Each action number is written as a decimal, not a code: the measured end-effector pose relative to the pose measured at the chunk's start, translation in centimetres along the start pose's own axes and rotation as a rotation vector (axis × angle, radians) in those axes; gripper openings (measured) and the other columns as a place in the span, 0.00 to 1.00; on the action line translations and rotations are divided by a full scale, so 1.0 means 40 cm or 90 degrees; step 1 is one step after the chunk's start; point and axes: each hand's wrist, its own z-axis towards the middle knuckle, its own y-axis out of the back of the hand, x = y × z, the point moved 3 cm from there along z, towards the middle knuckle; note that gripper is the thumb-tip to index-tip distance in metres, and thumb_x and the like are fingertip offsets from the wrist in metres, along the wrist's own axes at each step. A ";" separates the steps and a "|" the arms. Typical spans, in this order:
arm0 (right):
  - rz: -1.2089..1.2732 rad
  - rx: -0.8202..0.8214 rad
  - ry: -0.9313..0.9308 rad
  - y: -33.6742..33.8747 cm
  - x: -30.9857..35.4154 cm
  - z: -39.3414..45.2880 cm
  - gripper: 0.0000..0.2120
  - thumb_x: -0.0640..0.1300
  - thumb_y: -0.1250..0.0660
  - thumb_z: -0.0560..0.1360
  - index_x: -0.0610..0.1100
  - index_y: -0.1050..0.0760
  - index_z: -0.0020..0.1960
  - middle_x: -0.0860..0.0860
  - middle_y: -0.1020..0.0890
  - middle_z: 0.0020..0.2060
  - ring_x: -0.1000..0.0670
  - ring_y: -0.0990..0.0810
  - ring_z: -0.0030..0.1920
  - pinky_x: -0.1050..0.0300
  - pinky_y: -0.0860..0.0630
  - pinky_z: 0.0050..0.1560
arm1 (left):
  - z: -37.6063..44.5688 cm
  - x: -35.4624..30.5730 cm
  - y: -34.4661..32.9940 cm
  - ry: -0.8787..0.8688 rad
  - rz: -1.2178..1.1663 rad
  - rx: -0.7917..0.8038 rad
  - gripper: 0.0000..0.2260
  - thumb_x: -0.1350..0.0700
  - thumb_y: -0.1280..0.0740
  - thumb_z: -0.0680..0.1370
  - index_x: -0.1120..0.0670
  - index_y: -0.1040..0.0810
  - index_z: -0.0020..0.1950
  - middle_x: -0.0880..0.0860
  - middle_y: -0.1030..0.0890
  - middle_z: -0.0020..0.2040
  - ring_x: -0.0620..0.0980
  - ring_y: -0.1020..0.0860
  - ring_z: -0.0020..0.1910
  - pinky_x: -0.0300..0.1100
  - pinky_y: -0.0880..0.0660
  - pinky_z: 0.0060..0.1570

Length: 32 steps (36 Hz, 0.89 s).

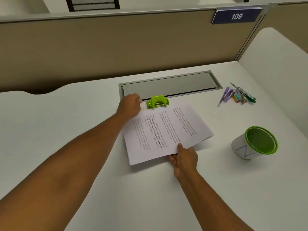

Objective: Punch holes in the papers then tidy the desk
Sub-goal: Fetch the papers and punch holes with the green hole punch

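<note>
A stack of printed papers (166, 130) lies on the white desk (83, 130), its far edge slid into a green hole punch (157, 101). My right hand (183, 157) pinches the near edge of the papers, thumb on top and fingers underneath. My left hand (130, 105) sits at the papers' far left corner, just left of the punch, with its fingers curled; whether it holds the corner is hidden by the hand itself.
A grey cable hatch (170, 85) runs behind the punch. Pens, a marker and an eraser (236, 95) lie at the back right. A green mesh pen cup (255, 142) stands to the right. A beige partition (116, 47) closes the back.
</note>
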 end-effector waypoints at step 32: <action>-0.016 -0.027 0.055 0.057 0.076 0.066 0.12 0.39 0.36 0.80 0.50 0.25 0.61 0.49 0.17 0.55 0.46 0.17 0.53 0.53 0.18 0.39 | 0.014 0.067 -0.033 -0.044 0.012 0.201 0.11 0.50 0.40 0.82 0.55 0.21 0.50 0.53 0.20 0.46 0.51 0.23 0.46 0.45 0.30 0.45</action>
